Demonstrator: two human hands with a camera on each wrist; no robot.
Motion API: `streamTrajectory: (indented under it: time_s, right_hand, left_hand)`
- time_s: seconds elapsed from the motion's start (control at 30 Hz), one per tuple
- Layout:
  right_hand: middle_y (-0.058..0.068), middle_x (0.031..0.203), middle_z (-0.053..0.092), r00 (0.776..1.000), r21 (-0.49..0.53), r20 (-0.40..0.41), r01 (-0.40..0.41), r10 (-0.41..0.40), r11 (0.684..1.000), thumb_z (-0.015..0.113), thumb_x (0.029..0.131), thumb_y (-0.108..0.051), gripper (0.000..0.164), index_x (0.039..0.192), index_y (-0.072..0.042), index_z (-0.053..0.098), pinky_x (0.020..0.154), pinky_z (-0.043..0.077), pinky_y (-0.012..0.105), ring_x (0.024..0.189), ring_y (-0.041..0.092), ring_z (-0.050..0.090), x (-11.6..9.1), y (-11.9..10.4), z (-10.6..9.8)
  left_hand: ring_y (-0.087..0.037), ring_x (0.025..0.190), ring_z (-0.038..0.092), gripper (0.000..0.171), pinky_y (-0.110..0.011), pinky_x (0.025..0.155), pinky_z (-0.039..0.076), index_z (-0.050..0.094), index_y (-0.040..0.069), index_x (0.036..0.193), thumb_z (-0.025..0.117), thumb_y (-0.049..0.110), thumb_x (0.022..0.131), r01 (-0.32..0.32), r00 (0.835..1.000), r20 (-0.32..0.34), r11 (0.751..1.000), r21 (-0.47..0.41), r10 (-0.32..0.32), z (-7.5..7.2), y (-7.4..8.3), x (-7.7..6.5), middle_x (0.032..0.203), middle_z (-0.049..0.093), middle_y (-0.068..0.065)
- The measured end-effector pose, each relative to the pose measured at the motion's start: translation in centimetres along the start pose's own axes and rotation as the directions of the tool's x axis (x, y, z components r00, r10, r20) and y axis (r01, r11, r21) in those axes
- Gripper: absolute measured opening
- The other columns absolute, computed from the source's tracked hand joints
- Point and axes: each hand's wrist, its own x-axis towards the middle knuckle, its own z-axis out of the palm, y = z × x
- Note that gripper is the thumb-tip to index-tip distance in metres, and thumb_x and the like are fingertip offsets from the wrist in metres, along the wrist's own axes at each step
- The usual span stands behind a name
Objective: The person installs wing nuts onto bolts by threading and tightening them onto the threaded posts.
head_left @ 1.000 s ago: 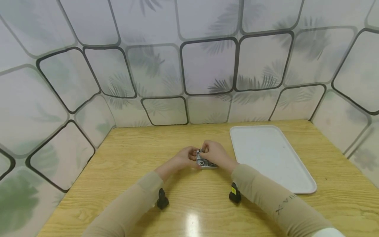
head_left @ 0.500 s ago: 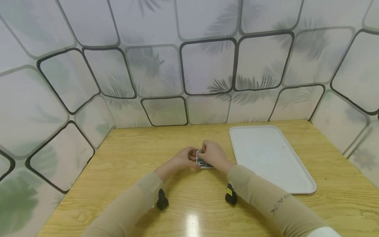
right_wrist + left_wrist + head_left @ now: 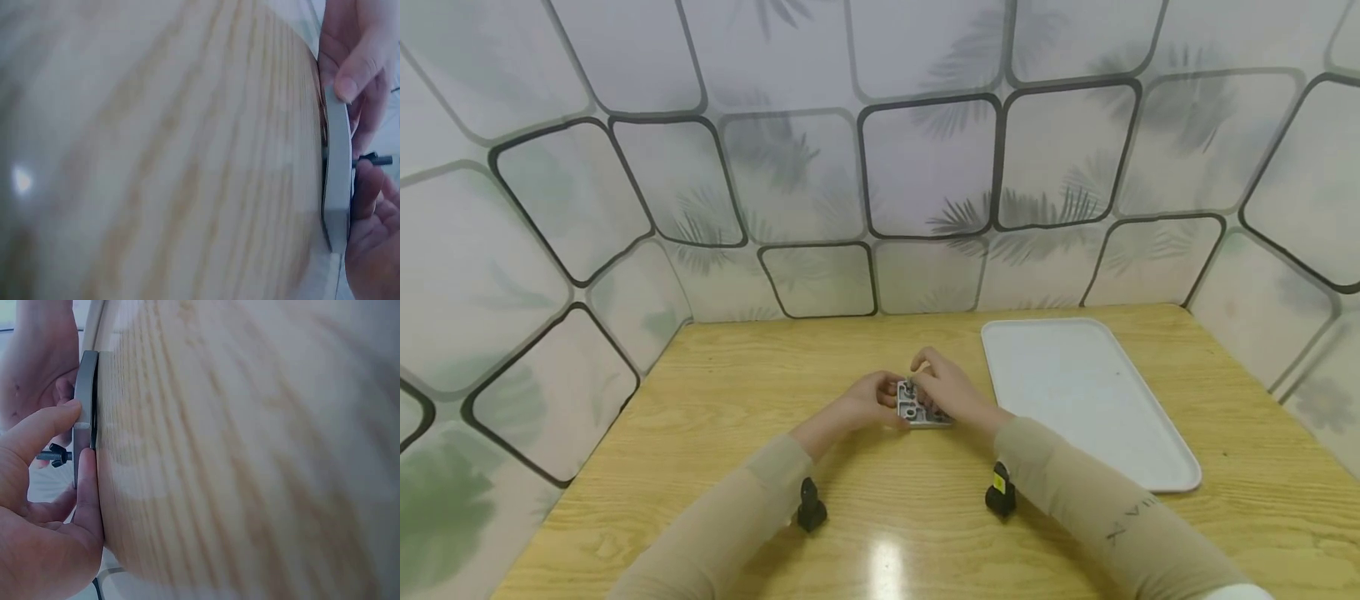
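A grey metal plate [image 3: 912, 421] with recesses and round bosses lies low over the wooden table, between the two hands. My left hand [image 3: 867, 402] grips its left side, thumb on the near edge and fingers behind. From the plate rises a threaded bolt [image 3: 383, 160] carrying a dark wing nut [image 3: 59, 455], seen side-on in the left wrist view. Over the plate's right part is my right hand [image 3: 953, 392], its index finger lifted and bent, its fingertips right beside the wing nut. The wing nut shows unpinched in the left wrist view. The right hand covers part of the plate.
A white rectangular tray [image 3: 1075, 392] lies to the right, close to the right forearm. The wooden table [image 3: 760, 358] reaches back to a patterned curtain [image 3: 925, 167] that stands behind and along both sides. Black wrist cameras hang under both forearms.
The right hand first moved slightly left and turned over the wing nut, then swung back right with its index finger lifting away. The left hand and plate have stayed in place.
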Motion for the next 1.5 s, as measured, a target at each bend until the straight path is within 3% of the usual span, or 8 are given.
streamTrajectory:
  time_s: [0.1,0.47,0.77,0.97,1.13,1.5]
  right_hand:
    - [0.003,0.071,0.058,1.000,0.048,0.022,0.011,-0.012,0.999,0.047,0.105,-0.008,0.026,0.127,0.002,0.056,0.056,0.046,0.023,0.060,0.012,0.051,0.2,0.4,-0.3]
    - [0.001,0.075,0.056,0.995,-0.060,0.084,0.055,-0.049,0.997,0.053,0.096,-0.001,0.034,0.126,-0.009,0.065,0.065,0.044,0.027,0.067,0.014,0.052,0.5,1.1,-0.6]
    - [-0.001,0.075,0.056,0.996,-0.105,0.072,0.059,-0.051,0.993,0.057,0.095,-0.002,0.027,0.117,-0.009,0.070,0.066,0.043,0.026,0.067,0.013,0.052,0.4,1.0,-0.3]
    - [-0.002,0.074,0.057,0.997,-0.132,0.068,0.051,-0.042,0.990,0.060,0.096,-0.002,0.021,0.113,-0.008,0.071,0.060,0.041,0.024,0.062,0.010,0.050,0.5,1.0,-0.1]
    - [-0.001,0.075,0.058,0.998,-0.140,0.057,0.030,-0.023,0.990,0.064,0.098,-0.004,0.016,0.112,-0.007,0.071,0.056,0.040,0.022,0.058,0.009,0.050,0.6,0.9,0.0]
    - [0.002,0.078,0.059,1.000,-0.241,0.009,-0.009,0.011,0.970,0.071,0.097,-0.012,0.016,0.111,-0.004,0.070,0.065,0.041,0.025,0.071,0.014,0.051,0.8,0.6,0.5]
  left_hand:
    - [-0.024,0.118,0.062,0.076,-0.036,0.104,0.054,0.053,0.001,0.150,0.087,0.002,0.082,0.000,1.000,0.003,1.000,-0.002,0.000,0.0,0.0,0.0,0.136,0.062,-0.015]
    - [-0.025,0.119,0.064,0.080,-0.037,0.106,0.054,0.049,-0.002,0.152,0.086,0.001,0.082,-0.005,1.000,0.009,1.000,-0.009,0.005,-0.1,-0.2,0.5,0.135,0.063,-0.017]
    - [-0.025,0.118,0.064,0.077,-0.037,0.106,0.055,0.052,-0.002,0.150,0.087,0.001,0.081,-0.006,1.000,-0.007,1.000,0.021,0.006,0.1,-0.2,0.4,0.135,0.064,-0.018]
    - [-0.026,0.117,0.064,0.075,-0.036,0.104,0.055,0.053,-0.003,0.148,0.086,0.001,0.081,-0.021,1.000,-0.009,0.999,0.031,0.022,0.0,-0.3,0.2,0.135,0.065,-0.018]
    - [-0.025,0.120,0.062,0.077,-0.038,0.106,0.054,0.052,0.000,0.150,0.088,0.004,0.082,0.000,1.000,0.005,1.000,0.020,0.000,0.0,-0.3,0.2,0.138,0.063,-0.016]
    - [-0.026,0.122,0.061,0.078,-0.040,0.107,0.053,0.052,0.004,0.151,0.089,0.006,0.082,0.008,1.000,0.010,0.999,0.038,-0.008,-0.1,-0.2,0.1,0.140,0.062,-0.015]
